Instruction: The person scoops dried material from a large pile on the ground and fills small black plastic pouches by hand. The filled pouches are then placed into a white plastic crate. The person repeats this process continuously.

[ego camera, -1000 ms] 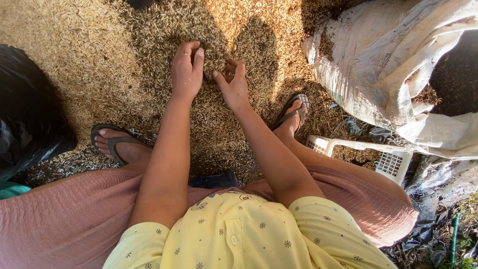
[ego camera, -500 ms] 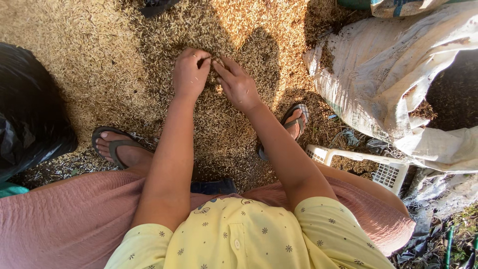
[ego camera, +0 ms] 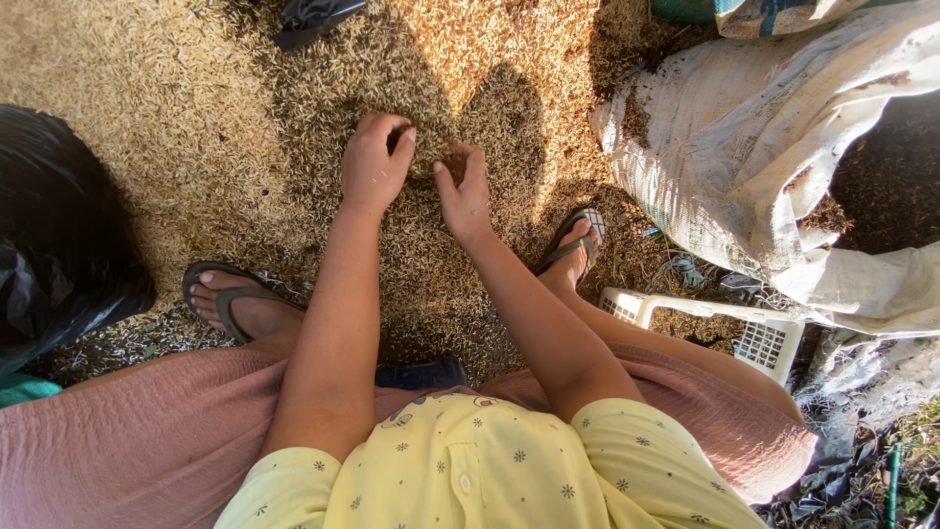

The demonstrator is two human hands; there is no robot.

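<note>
Both hands are working in the grain (ego camera: 196, 118), which is lying loose over the ground, from its far edge down to the person's feet. The left hand (ego camera: 375, 165) is curling, knuckles up, with fingers bent down into the layer. The right hand (ego camera: 466, 188) is cupping just beside it, fingertips tucked in toward the left. Whether either is closing on a handful I cannot tell.

By my judgement the step in hand is raking a small heap together between the palms. A next move is calling for the hands to press closer and stay cupped, so that little is spilling out at the sides.

The grain is pointing no single way: the husks are lying every which way. The ridge between the hands looks to be running away from the person.

A white sack (ego camera: 744, 147) is slumping at the ground's right edge, and a black bag (ego camera: 59, 235) is sitting at the left. A white basket (ego camera: 764, 338) is lying near the right knee.
</note>
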